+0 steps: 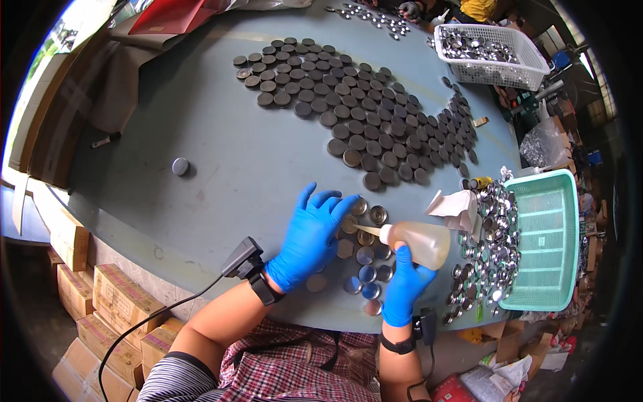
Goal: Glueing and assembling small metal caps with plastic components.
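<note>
A wide grey-green table fills most of the view, and cardboard boxes are piled at its lower left. Near the table's front edge is a pale yellowish squeeze bottle. The gloved right hand has its fingers clamped around this bottle and holds it almost sideways, probably so that the thin nozzle points left, toward the small round metal cups. These cups stand close together between the two hands, perhaps for short reach. The gloved left hand is beside them; its visible fingers are somewhat apart, but I cannot tell whether the fingertips touch a cup. To the right, a white cloth or paper lies near loose shiny caps, beside a green basket. Farther away, many dark discs are spread out, maybe to keep each one easy to pick.
</note>
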Demonstrator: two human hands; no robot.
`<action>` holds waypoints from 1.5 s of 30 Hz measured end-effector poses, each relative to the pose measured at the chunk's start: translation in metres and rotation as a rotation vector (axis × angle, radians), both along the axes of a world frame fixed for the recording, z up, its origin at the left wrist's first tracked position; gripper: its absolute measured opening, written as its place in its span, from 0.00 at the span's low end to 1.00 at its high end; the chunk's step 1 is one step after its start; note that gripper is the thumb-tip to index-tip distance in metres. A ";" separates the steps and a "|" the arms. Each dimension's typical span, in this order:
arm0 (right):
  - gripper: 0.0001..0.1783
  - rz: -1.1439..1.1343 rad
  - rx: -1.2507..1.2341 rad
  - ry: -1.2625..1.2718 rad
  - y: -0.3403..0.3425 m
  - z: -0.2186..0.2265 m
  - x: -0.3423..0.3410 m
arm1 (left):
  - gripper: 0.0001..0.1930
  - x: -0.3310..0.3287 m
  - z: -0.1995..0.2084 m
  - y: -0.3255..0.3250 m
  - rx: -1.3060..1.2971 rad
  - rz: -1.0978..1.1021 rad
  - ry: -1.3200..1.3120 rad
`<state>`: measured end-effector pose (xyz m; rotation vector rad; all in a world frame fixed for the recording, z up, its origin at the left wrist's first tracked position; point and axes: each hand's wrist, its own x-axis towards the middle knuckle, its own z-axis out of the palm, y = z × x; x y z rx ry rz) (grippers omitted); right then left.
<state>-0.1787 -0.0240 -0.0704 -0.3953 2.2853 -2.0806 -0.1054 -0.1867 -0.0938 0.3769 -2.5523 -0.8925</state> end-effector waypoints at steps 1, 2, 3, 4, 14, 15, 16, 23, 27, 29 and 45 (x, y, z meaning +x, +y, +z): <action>0.21 0.007 -0.004 -0.004 -0.005 0.000 0.001 | 0.36 0.000 -0.003 0.000 -0.011 -0.010 0.010; 0.21 -0.001 0.018 -0.053 -0.010 0.001 0.001 | 0.36 -0.001 -0.005 0.001 -0.022 -0.022 0.020; 0.21 -0.010 0.040 -0.102 -0.015 0.003 0.003 | 0.36 -0.001 -0.008 0.000 -0.026 -0.016 0.017; 0.21 -0.009 0.057 -0.139 -0.020 0.010 0.005 | 0.36 -0.002 -0.011 0.001 -0.032 -0.031 0.023; 0.23 -0.026 0.132 0.084 -0.005 -0.008 -0.009 | 0.38 -0.002 -0.010 0.003 -0.056 -0.060 -0.006; 0.23 0.003 0.134 0.075 -0.006 -0.009 -0.011 | 0.38 -0.002 -0.010 0.003 -0.056 -0.063 -0.004; 0.22 0.032 0.136 0.067 -0.007 -0.008 -0.011 | 0.38 -0.003 -0.009 0.004 -0.044 -0.068 -0.004; 0.20 -0.183 -0.101 -0.014 0.023 0.014 -0.011 | 0.38 -0.004 0.009 0.012 0.008 -0.118 0.033; 0.22 -0.170 -0.035 0.039 0.037 0.006 -0.019 | 0.37 -0.017 0.016 0.029 0.035 -0.170 -0.002; 0.23 -0.161 0.004 -0.007 0.036 -0.003 -0.021 | 0.36 -0.027 0.006 0.036 0.039 -0.156 0.006; 0.21 -0.111 0.112 0.102 0.021 0.003 -0.021 | 0.39 -0.030 -0.004 0.040 -0.028 -0.190 -0.036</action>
